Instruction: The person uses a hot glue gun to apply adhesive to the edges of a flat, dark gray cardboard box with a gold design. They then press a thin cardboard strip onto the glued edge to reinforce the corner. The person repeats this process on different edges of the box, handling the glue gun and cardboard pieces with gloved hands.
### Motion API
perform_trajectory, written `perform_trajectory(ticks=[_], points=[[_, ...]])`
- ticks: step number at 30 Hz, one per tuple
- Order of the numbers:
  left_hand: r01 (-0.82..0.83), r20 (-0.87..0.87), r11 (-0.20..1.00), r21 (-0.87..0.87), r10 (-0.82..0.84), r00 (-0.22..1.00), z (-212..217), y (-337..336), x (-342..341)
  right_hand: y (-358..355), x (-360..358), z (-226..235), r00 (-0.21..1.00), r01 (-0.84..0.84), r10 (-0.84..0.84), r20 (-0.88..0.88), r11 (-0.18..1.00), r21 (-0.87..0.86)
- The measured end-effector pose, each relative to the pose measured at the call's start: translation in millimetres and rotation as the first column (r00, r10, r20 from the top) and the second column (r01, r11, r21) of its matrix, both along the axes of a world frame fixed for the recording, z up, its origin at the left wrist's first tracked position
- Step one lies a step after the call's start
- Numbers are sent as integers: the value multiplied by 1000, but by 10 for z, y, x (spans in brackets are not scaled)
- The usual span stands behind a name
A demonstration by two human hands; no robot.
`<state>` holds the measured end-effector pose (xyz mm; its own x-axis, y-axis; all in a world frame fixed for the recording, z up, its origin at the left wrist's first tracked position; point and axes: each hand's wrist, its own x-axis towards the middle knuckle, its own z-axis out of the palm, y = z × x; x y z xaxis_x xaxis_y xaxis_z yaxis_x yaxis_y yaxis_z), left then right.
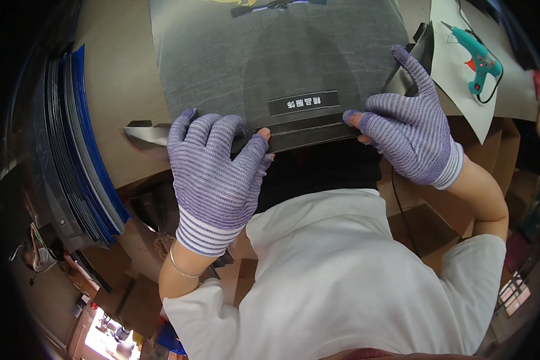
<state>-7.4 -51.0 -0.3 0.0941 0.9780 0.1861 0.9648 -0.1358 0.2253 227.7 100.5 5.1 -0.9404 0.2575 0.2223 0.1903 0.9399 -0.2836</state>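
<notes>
A dark grey printed paper bag lies flat in front of me, with a gold pattern and a dark bow shape at its far end. Its near edge has a folded strip below a black printed label. Both hands wear purple-and-white striped knit gloves with some fingertips bare. My left hand grips the strip's left end, thumb on it, other fingers bent over the bag. At the right end, my right hand pinches the same edge with its thumb, index finger stretched outward. Fingertips beneath the edge are partly hidden.
A teal glue gun with a black cord rests on white paper at the right. On the left stands a stack of blue and dark sheets. Cardboard sits beneath the table's right side. A shiny flap sticks out left of the bag.
</notes>
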Motion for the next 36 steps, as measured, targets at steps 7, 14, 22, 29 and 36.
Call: perform_trajectory(ticks=[7, 14, 22, 29, 36], points=[[41, 44, 997, 69, -44, 998, -75, -14, -73, -53, -85, -55, 995, -35, 36, -96, 999, 7], [46, -2, 999, -2, -46, 999, -14, 61, -84, -208, -651, -189, 954, -189, 182, -238, 982, -9], [-26, 5, 994, -102, 26, 1000, 139, 90, -21, 36, 4, 112, 992, -34, 41, 119, 997, -64], [39, -28, 990, -138, -43, 999, 246, 207, -27, 83, 16, 102, 984, -134, 130, 118, 991, 25], [72, 29, 996, 55, -73, 997, 69, 94, -29, -245, -84, 15, 998, -14, 18, -59, 998, 67]])
